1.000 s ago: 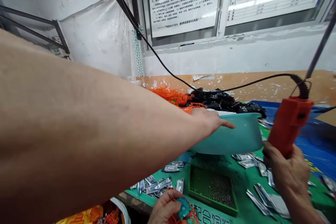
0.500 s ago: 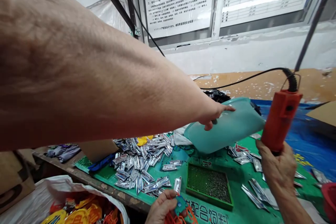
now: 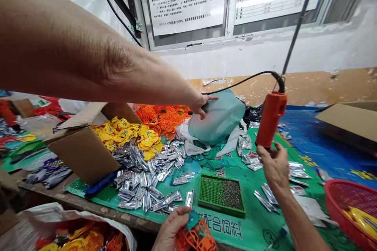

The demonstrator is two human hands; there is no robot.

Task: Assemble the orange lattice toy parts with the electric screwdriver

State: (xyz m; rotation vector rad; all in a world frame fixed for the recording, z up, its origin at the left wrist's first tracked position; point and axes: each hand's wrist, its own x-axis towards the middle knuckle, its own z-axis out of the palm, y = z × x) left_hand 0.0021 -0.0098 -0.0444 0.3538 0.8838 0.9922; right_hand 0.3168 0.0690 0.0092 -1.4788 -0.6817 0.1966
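Note:
My left hand (image 3: 173, 229) is closed at the bottom middle on a small teal plastic part (image 3: 193, 219) with orange plastic netting-like pieces (image 3: 197, 238) hanging below it. My right hand (image 3: 277, 168) has its fingers apart just under a red electric screwdriver (image 3: 270, 119), which hangs upright from a pole and cord; the thumb is at its lower end. Between my hands lies a green tray (image 3: 215, 206) with small screws on its right part. A co-worker's arm (image 3: 141, 70) crosses from the upper left, its hand on a tilted teal basin (image 3: 219, 119).
Silver packets (image 3: 141, 180) lie heaped left of the tray, beside yellow pieces (image 3: 123, 133) spilling from a cardboard box (image 3: 85, 153). Orange netting (image 3: 165, 117) lies behind. A red basket (image 3: 350, 208) stands at right, and a white sack (image 3: 120, 227) is at lower left.
The view has turned, showing more of the left side of the table. The co-worker's hand has tipped the teal basin over. My right hand's fingers have loosened from the screwdriver.

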